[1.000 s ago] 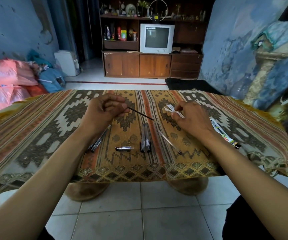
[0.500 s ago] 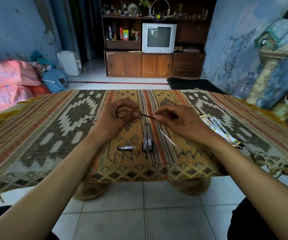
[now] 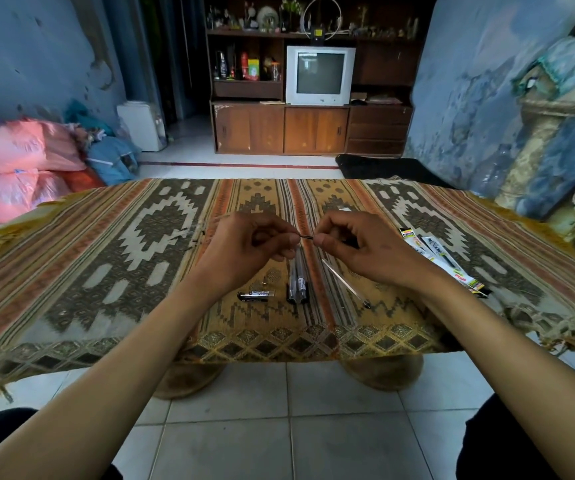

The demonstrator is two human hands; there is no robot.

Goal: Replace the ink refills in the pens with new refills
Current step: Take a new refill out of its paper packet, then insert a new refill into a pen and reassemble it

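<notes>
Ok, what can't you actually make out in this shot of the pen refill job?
- Head view: most of the thin refill is hidden inside the left hand and right hand; only a short dark stretch shows.
- The print on the refill packets is too small to read.
- The dark bits on the tablecloth by the left hand are blurred.

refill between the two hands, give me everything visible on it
The refill is a thin dark rod, material unclear, of which only a short stretch shows, lying roughly level above the patterned cloth. The left hand pinches one end and the right hand pinches the other; fingers hide the rest, tip included. It touches nothing else.
</notes>
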